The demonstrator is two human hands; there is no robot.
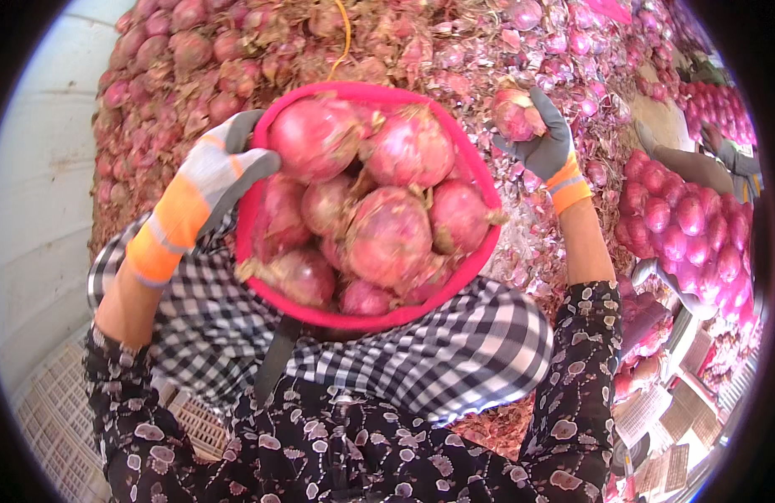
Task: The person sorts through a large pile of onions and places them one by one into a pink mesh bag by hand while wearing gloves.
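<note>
Gloved in grey and orange, my left hand [227,170] grips the left rim of a round container with a pink-red rim [362,322]. The container stands at my lap and is filled with large red onions [389,236], some with dry tops. My right hand [545,141], in a matching glove, holds a single red onion [516,114] to the right of the container, above a litter of loose skins. The container's lower part is hidden beneath its rim.
A heap of loose red onions [192,50] lies ahead, with a yellow cord [346,38] across it. Full pink net sacks [686,220] stand at the right, near another person's arm [740,160]. Plastic crates [63,421] are at lower left, beside a pale wall [41,188].
</note>
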